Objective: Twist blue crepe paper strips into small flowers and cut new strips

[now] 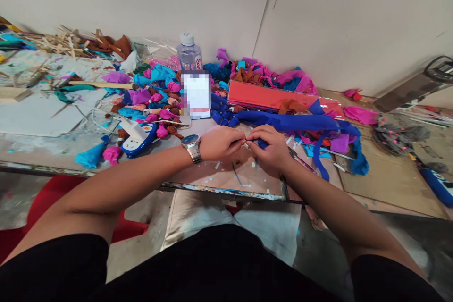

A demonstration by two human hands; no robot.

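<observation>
My left hand (222, 143), with a metal wristwatch (192, 147) at its wrist, is closed in a pinch above the front of the table. Close against it, my right hand (271, 147) pinches too, the fingertips of both nearly meeting. A tiny whitish bit (247, 145) shows between the fingertips, too small to name. Just behind the right hand's fingers a scrap of dark blue cloth (262, 143) peeks out. Beyond the hands runs a long blue cloth strip (290, 121), and pink scissors-like handles (304, 160) lie partly hidden by the right forearm.
A phone (197, 96) leans before a water bottle (190, 54). Left are bunched cloth pieces (161, 75), a blue-and-white power strip (138, 140) with a charger, and a wooden-handled hammer (102, 84). A red packet (276, 96) and cardboard (385, 174) lie right.
</observation>
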